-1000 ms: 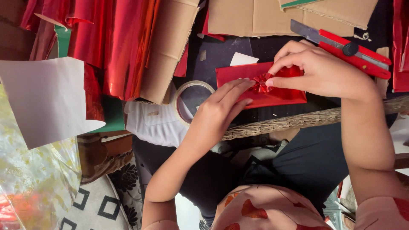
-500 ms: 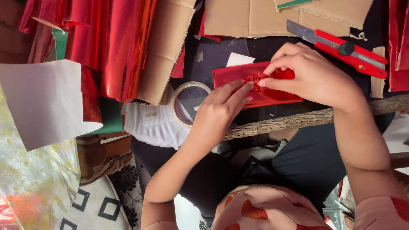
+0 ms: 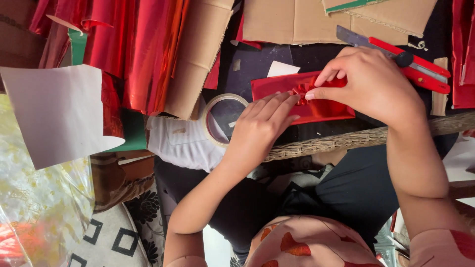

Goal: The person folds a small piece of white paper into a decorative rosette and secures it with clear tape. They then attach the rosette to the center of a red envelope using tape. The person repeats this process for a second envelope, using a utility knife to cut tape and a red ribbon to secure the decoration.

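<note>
Foil-wrapped red packet (image 3: pixel 316 101) is lying on the dark surface (image 3: pixel 257 64), just beyond a woven wicker edge (image 3: pixel 346 141), between both hands. The right hand (image 3: pixel 373 84) is arching over the packet's right half, with thumb and forefinger closing on a crumpled foil tuft (image 3: pixel 299 93) at the packet's middle. The left hand (image 3: pixel 260 126) is lying with fingers extended, their tips pressing on the packet's near-left edge; it is not gripping anything.

Judging by its look, the packet is light and flat, and its foil skin is thin, slippery and easily creased or torn. The gathered tuft is the natural pinch point, while the flat face is better pressed down than squeezed.

A roll of clear tape (image 3: pixel 222 121) is resting just left of the left hand. A red utility knife (image 3: pixel 401 62) is lying beyond the right hand, with its blade end pointing left. Sheets of red foil (image 3: pixel 133 49) and pieces of brown cardboard (image 3: pixel 292 20) are covering the far side, and a white paper sheet (image 3: pixel 59 111) is lying well to the left.

Compared with the frame half a second earlier, the packet is sitting in about the same place, the right hand's pinch is tightening on the tuft, and the left fingertips are staying on the near edge. The tape roll and knife are holding their positions.
</note>
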